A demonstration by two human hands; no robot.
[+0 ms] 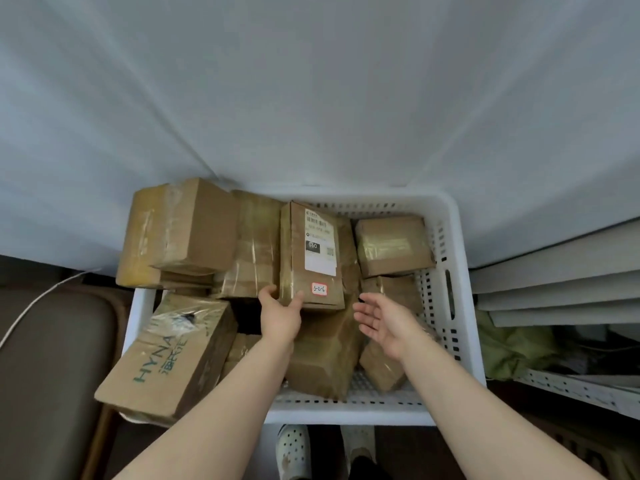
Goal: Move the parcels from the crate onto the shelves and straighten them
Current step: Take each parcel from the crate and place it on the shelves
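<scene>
Pick-up step: my left hand (281,315) grips the labelled parcel (311,258) at frame centre, in the crate (446,237). My right hand (384,323), fingers spread, must close on its other side.

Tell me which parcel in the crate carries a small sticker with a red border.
The middle parcel, which the left hand grips at its lower corner. It also bears a white shipping label above the sticker.

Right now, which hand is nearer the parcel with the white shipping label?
Left. The left hand holds the labelled parcel at its near left corner. The right hand is open, palm turned toward the parcel, off its near right corner and not touching it.
</scene>
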